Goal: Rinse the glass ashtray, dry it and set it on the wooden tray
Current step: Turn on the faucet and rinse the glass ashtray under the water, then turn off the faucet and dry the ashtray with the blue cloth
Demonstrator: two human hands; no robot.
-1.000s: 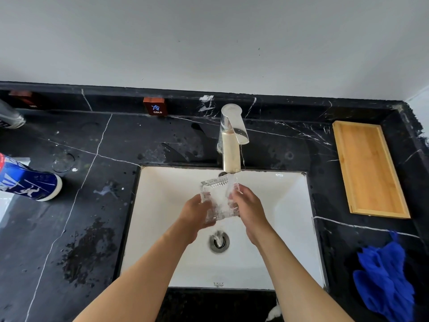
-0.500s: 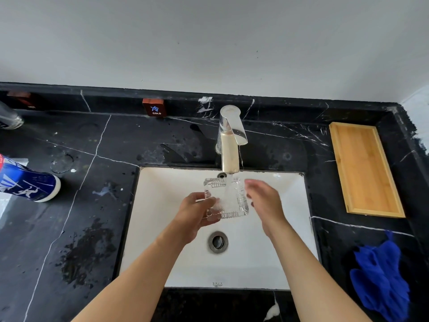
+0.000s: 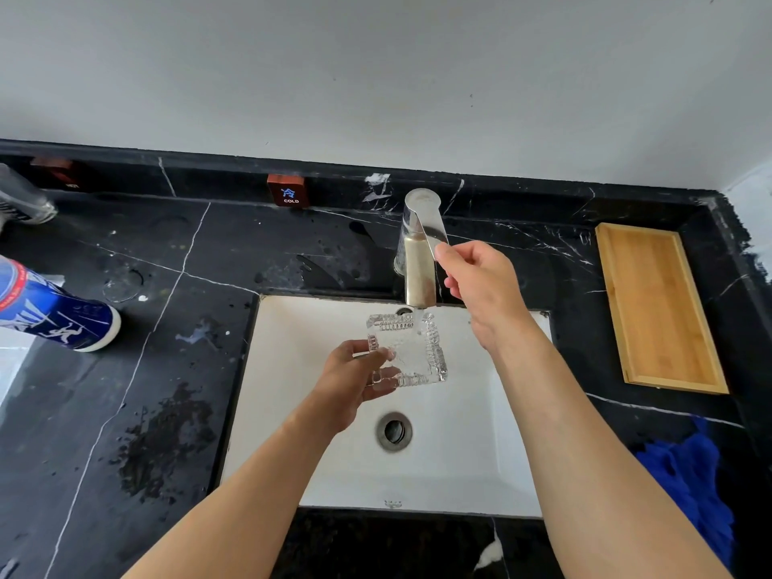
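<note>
A black marble bench (image 3: 175, 369) fills the lower frame around a white sink (image 3: 459, 474). I see the left hand (image 3: 355, 382), grip closed on the glass ashtray (image 3: 407, 351), holding it under the running faucet (image 3: 420, 261) at centre so water sheets off. The right hand (image 3: 480, 286) pinches the lever, likely to shut it. The wooden tray (image 3: 656, 307) waits at right

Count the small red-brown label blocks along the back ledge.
2. The COLD block stands on the ledge left of the faucet. A darker block stands near the ledge's far left end; its label is unreadable. More may lie outside the frame.
</note>
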